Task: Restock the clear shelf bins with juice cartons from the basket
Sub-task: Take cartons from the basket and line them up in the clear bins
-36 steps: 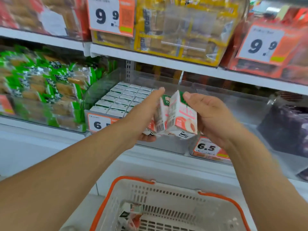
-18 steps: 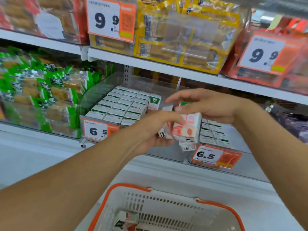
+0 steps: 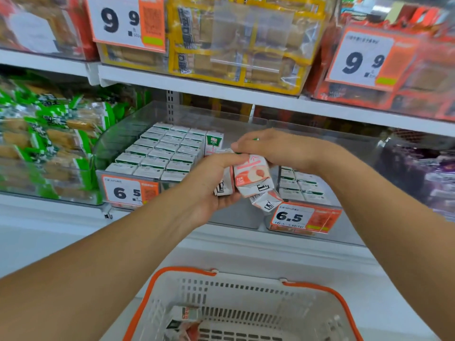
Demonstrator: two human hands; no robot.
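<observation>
A small bunch of pink-and-white juice cartons [image 3: 252, 177] is held in front of the gap between two clear shelf bins. My left hand [image 3: 209, 185] grips the bunch from below and the left. My right hand [image 3: 278, 147] curls over the tops of the cartons from the right. The left clear bin [image 3: 118, 146] holds several rows of cartons with white and green tops, and one carton [image 3: 213, 143] stands alone at its right side. The right clear bin [image 3: 349, 217] holds several cartons behind my right wrist. At the bottom, the white basket [image 3: 246, 303] with orange rim has a carton [image 3: 184, 318] inside.
Price tags reading 6.5 [image 3: 130, 191] and 6.5 [image 3: 305, 217] hang on the bin fronts. Green snack packs [image 3: 49, 143] fill the shelf to the left, dark purple packs [image 3: 423, 173] the right. The upper shelf [image 3: 221, 91] carries yellow and red packs with 9.9 tags.
Both hands have lowered the cartons toward the bins and shifted right. My right hand has turned from gripping the side of the cartons to lying over their tops.
</observation>
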